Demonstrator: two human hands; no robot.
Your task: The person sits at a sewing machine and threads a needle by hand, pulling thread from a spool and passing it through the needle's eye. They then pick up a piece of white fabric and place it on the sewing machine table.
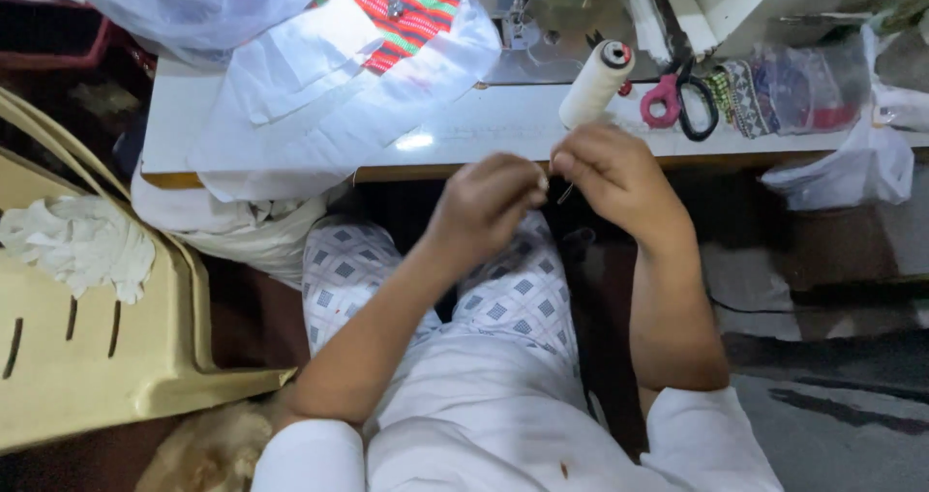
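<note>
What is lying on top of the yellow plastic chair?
A crumpled white cloth lies on the yellow plastic chair, near its back edge. Whatever may be underneath the cloth is covered, so it cannot be seen.

Your view is unevenly lit: a strong light from above, near the sewing machine, falls on the white bench (503, 124) and burns a glare spot into the clear plastic sheet over white paper pieces (387, 105), washing out detail there. Below the bench edge everything drops into deep shadow, so the space under it and the floor at the right read almost black, while your left hand (489, 202) and right hand (614, 178) sit in dim, warm half-light. Your fingers (537, 184) look slightly soft, and the cream plastic chair (106, 347) bows at the left edge.
</note>
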